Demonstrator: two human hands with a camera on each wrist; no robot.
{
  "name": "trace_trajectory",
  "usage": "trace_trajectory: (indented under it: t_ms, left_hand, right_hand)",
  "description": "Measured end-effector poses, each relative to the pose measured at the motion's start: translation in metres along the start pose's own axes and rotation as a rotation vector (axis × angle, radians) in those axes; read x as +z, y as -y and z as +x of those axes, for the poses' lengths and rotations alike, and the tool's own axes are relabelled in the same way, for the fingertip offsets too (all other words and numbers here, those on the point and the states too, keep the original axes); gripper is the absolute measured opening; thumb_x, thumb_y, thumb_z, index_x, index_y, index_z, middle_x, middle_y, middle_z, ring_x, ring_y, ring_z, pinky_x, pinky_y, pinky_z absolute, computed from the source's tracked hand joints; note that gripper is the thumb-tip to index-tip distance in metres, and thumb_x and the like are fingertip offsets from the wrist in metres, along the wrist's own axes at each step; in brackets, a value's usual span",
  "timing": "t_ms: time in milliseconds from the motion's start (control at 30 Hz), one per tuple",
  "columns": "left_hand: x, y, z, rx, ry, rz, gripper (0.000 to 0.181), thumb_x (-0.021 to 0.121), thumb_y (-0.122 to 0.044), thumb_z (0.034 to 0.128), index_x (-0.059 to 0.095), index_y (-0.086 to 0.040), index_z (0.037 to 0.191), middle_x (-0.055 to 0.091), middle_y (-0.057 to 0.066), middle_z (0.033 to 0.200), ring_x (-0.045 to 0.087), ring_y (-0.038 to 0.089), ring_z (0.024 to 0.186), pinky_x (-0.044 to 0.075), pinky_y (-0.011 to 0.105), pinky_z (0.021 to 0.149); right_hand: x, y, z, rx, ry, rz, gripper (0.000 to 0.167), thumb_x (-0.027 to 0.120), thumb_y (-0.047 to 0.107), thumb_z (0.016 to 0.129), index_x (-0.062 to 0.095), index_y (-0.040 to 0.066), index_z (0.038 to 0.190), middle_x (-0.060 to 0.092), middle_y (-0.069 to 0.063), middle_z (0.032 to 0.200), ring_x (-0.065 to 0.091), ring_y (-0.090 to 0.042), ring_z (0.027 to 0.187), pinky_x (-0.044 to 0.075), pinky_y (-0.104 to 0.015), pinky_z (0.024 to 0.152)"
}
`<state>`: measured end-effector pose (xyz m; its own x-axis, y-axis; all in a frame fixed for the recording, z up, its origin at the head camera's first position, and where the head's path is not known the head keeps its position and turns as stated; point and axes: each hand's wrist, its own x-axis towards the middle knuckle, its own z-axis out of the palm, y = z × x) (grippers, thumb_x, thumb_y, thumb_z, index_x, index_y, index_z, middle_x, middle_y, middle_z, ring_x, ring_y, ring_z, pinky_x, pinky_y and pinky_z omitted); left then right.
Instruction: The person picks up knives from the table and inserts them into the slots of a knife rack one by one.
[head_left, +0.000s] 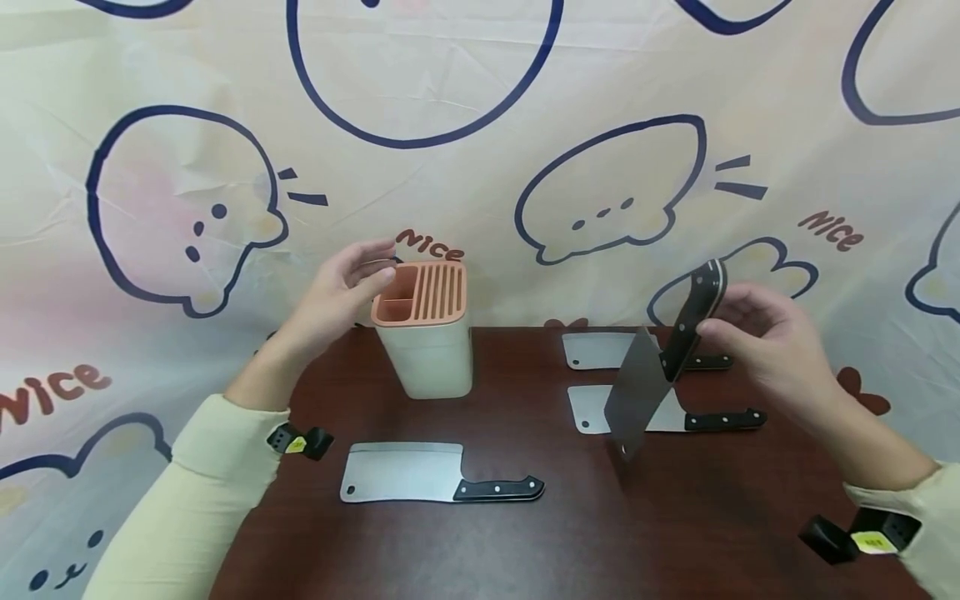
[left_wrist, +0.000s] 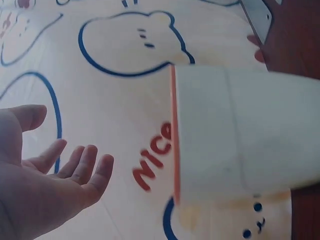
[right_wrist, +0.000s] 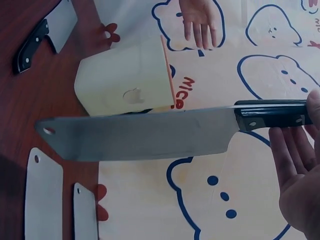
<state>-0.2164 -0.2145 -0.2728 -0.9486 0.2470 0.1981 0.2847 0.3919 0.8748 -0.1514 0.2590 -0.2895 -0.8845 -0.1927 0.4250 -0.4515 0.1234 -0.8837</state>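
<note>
Right hand (head_left: 772, 333): thumb and fingers pinch the black handle of a cleaver (head_left: 637, 392). Handle uppermost, blade tilted downward; contact between its lower corner and the table cannot be told. Some fingertips hidden behind the handle; hand cut off at the frame edge in the right wrist view.

Left hand (head_left: 345, 279): released, fingers loosely extended, beside the rim of the knife holder (head_left: 431, 358). Head view overlaps the two; left wrist view shows a gap.

Holder upright on the table (head_left: 405, 558), pale body, orange top with slots and two open compartments; depth inside not legible. Body blurred and cut off at right in the left wrist view.

Right of the holder, two cleavers lie flat. The nearer cleaver (head_left: 591, 408) has its mid-blade hidden by the held one; the farther cleaver (head_left: 596, 351) is partly covered too. Right wrist view crops both handles. Front cleaver (head_left: 405, 472): flat, fully visible in head view, handle rightward.

Behind: printed cloth (head_left: 465, 192), cropped at the top.
</note>
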Motion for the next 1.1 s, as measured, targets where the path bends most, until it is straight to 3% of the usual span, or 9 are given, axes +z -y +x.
trace_trajectory:
  t_ms: [367,567,733,833,900,1067,1100]
  left_hand:
    - [0.037,-0.025,0.01,0.096,0.104,-0.002,0.051,0.059,-0.017,0.1047,0.042,-0.005,0.151,0.051,0.012,0.148,0.048,0.027,0.138,0.039,0.047,0.115]
    - [0.059,-0.035,0.013,0.141,0.157,-0.034,0.051,0.062,-0.016,0.1031,0.045,-0.005,0.15,0.054,0.011,0.145,0.05,0.023,0.135,0.038,0.042,0.117]
    - [0.077,-0.041,0.016,0.187,0.163,-0.057,0.05,0.064,-0.015,0.1016,0.048,-0.005,0.148,0.057,0.009,0.142,0.055,0.02,0.13,0.043,0.038,0.113]
    - [0.088,-0.044,0.017,0.204,0.171,-0.067,0.05,0.064,-0.018,0.1011,0.049,-0.006,0.147,0.058,0.007,0.142,0.056,0.019,0.129,0.045,0.037,0.111]
    - [0.094,-0.046,0.018,0.209,0.184,-0.071,0.05,0.064,-0.019,0.1012,0.05,-0.007,0.147,0.057,0.006,0.142,0.056,0.017,0.129,0.045,0.037,0.11]
    - [0.11,-0.053,0.021,0.22,0.224,-0.088,0.047,0.063,-0.019,0.1022,0.05,-0.007,0.146,0.057,0.006,0.143,0.056,0.017,0.129,0.046,0.036,0.11]
    - [0.113,-0.054,0.022,0.224,0.229,-0.091,0.047,0.062,-0.018,0.1022,0.05,-0.007,0.146,0.058,0.006,0.142,0.056,0.017,0.129,0.046,0.036,0.11]
  right_hand:
    - [0.018,0.002,0.017,-0.019,-0.04,-0.086,0.028,0.067,-0.006,0.094,0.07,0.005,0.12,0.073,0.002,0.103,0.068,-0.01,0.096,0.052,-0.014,0.088]
    - [0.029,0.001,0.025,-0.028,-0.05,-0.055,0.026,0.069,-0.003,0.094,0.072,0.008,0.117,0.073,0.0,0.101,0.069,-0.012,0.093,0.056,-0.016,0.084]
    - [0.039,0.0,0.032,-0.048,-0.058,-0.09,0.025,0.071,-0.002,0.093,0.072,0.01,0.115,0.073,0.001,0.099,0.069,-0.012,0.09,0.057,-0.017,0.082]
    - [0.047,0.0,0.035,-0.047,-0.062,-0.063,0.025,0.072,-0.001,0.093,0.072,0.009,0.116,0.073,0.0,0.101,0.07,-0.013,0.091,0.057,-0.018,0.083]
    - [0.051,0.0,0.037,-0.039,-0.063,-0.036,0.025,0.072,-0.001,0.093,0.072,0.009,0.116,0.073,-0.001,0.1,0.071,-0.013,0.09,0.057,-0.016,0.077]
    - [0.06,0.001,0.041,-0.033,-0.063,-0.019,0.025,0.072,0.001,0.093,0.072,0.009,0.117,0.072,-0.001,0.102,0.07,-0.015,0.092,0.056,-0.017,0.079]
    - [0.062,0.001,0.041,-0.037,-0.064,-0.033,0.025,0.073,0.002,0.093,0.072,0.009,0.118,0.072,-0.001,0.103,0.069,-0.015,0.093,0.056,-0.019,0.085]
